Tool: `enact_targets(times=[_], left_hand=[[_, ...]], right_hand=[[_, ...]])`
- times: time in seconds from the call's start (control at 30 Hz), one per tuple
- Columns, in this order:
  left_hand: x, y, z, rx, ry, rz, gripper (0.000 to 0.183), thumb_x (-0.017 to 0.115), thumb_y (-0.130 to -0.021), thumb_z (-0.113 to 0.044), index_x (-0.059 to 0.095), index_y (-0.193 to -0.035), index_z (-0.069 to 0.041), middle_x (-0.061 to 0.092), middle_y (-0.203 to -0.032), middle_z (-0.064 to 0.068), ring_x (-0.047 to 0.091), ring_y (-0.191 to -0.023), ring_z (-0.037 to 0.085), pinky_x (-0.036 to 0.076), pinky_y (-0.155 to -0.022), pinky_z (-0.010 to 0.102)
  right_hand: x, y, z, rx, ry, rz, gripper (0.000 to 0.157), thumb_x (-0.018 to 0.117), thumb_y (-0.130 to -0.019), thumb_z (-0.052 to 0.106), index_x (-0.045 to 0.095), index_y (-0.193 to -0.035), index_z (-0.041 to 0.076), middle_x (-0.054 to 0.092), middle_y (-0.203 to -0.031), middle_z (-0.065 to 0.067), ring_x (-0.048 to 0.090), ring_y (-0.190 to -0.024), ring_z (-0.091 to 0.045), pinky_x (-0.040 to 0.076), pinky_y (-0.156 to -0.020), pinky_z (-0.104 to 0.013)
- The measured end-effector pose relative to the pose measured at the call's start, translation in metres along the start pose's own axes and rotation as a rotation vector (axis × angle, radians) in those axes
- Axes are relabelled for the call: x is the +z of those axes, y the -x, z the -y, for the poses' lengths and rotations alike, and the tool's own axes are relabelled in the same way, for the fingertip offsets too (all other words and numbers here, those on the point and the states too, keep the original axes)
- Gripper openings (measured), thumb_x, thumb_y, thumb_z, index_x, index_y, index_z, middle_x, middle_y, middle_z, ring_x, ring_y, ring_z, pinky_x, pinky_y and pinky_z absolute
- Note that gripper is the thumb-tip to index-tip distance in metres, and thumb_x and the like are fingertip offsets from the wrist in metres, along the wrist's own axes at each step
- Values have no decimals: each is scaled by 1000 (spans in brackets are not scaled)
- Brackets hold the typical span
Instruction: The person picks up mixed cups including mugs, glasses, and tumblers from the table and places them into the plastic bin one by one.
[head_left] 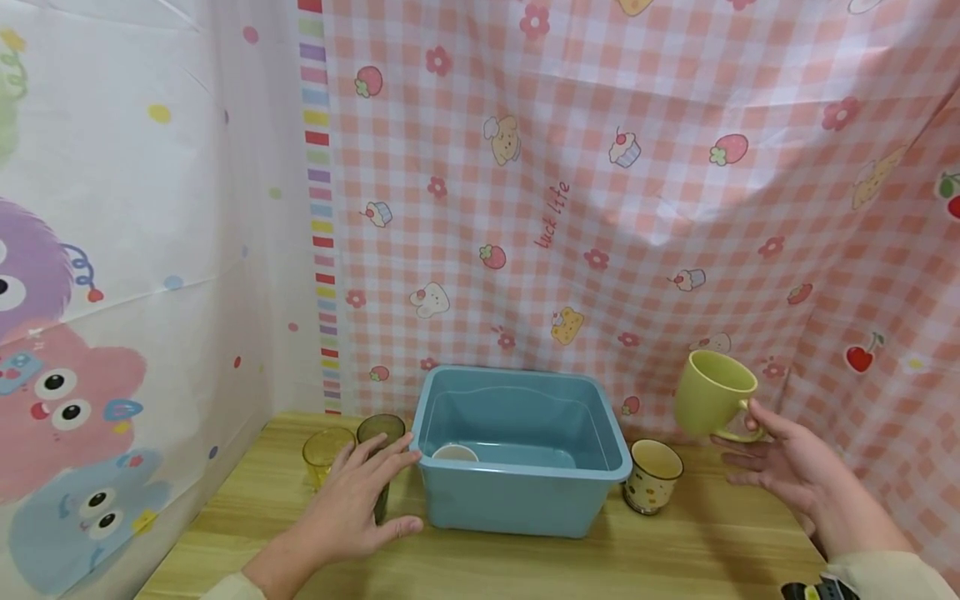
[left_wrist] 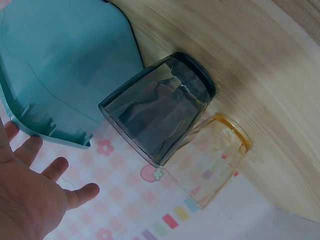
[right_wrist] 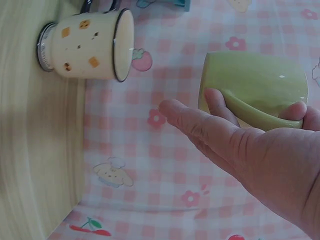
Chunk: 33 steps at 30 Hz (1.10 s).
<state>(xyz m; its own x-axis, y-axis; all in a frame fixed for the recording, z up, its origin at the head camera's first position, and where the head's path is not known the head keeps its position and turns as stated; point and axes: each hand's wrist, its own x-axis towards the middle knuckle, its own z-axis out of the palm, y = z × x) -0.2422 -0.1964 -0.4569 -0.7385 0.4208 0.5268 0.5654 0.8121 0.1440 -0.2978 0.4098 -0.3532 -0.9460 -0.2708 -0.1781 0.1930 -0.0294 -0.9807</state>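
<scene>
Green and glossy, a mug (head_left: 708, 400) is up off the worktop (head_left: 480, 571), held by its handle (right_wrist: 260, 116) in the right grip (head_left: 783, 462). Thumb and a finger close on that handle, while other fingers reach out straight below it. The mug sits just left of the right grip, its mouth up and a little tilted.

Lower and further left of this grip, a spotted mug (head_left: 649, 482) stands upright on the worktop, just beside the blue tub (head_left: 517, 507).

The left grip (head_left: 348, 504) is wide and holds nothing, its fingers spread and nearly straight. The tub lies right of it, with the fingertips at the rim; I cannot tell whether they touch. Beyond those fingers stands a dark glass (left_wrist: 157, 110), partly hidden in the head view, and left of that an amber glass (left_wrist: 215, 160). Inside the tub, at the side nearest the left grip, shows a white round thing (head_left: 455, 452).
</scene>
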Motion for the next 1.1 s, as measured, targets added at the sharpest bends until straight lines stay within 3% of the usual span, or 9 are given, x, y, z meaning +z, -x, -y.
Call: enact_targets(times=[0.2,0.3,0.43,0.53,0.7,0.8,0.9,1.0,1.1], left_hand=[[-2,0,-1,-7,-4,15,82,64,-91,-79,55,-155,-28,46,-170,-1,50,-148,45,38,-109,84],[-1,-1,0,-10,0,20,82,64,-91,-79,55,-155,-28,45,-170,-1,50,-148,45,38,-109,84],[-1,-1,0,-12,6,24,82,64,-92,-78,54,-155,-28,45,-171,-1,50,-148,45,37,-109,84],[0,0,1,-14,6,24,81,63,-92,-79,54,-155,-28,45,-171,-2,50,-148,45,38,-109,84],[-1,0,0,-18,12,23,81,64,-91,-78,54,-155,-29,45,-170,-1,50,-148,45,37,-109,85],[-1,0,0,-23,28,22,81,66,-91,-77,55,-155,-28,46,-170,-1,49,-149,45,36,-110,85],[-1,-1,-1,-26,41,21,80,67,-91,-76,55,-154,-28,47,-170,-1,49,-149,45,35,-110,86],[-1,-1,-1,-24,40,19,80,67,-91,-76,56,-154,-28,47,-169,0,50,-148,46,36,-109,86],[-1,-1,-1,-25,38,17,80,68,-91,-76,56,-154,-28,48,-169,0,50,-148,46,36,-109,86]], right_hand=[[15,-8,8,-5,-33,-45,41,38,-114,48,60,-88,26,67,-116,1,67,-115,-26,57,-102,-52],[22,-12,12,-10,-19,-41,42,38,-114,49,60,-86,27,66,-119,0,62,-126,-35,51,-110,-62],[33,-17,16,-12,-20,-37,40,39,-113,51,59,-87,29,65,-124,-5,32,-151,-63,28,-123,-76],[41,-20,19,-15,-19,-28,41,39,-113,52,58,-86,29,64,-127,-7,8,-159,-64,18,-126,-75],[53,-25,22,-22,10,-2,43,37,-114,53,57,-85,29,62,-133,-9,8,-160,-63,17,-128,-74],[61,-29,24,-26,2,5,42,37,-114,52,57,-85,29,49,-151,-25,9,-159,-64,18,-128,-73],[70,-32,26,-24,-1,15,40,37,-114,52,56,-89,28,22,-167,-39,9,-159,-64,24,-128,-72],[79,-34,29,-14,-9,20,37,38,-113,53,55,-94,27,5,-172,-41,9,-160,-63,25,-129,-69],[87,-37,31,-9,-15,29,35,40,-113,53,53,-95,27,1,-172,-41,8,-160,-62,20,-130,-69]])
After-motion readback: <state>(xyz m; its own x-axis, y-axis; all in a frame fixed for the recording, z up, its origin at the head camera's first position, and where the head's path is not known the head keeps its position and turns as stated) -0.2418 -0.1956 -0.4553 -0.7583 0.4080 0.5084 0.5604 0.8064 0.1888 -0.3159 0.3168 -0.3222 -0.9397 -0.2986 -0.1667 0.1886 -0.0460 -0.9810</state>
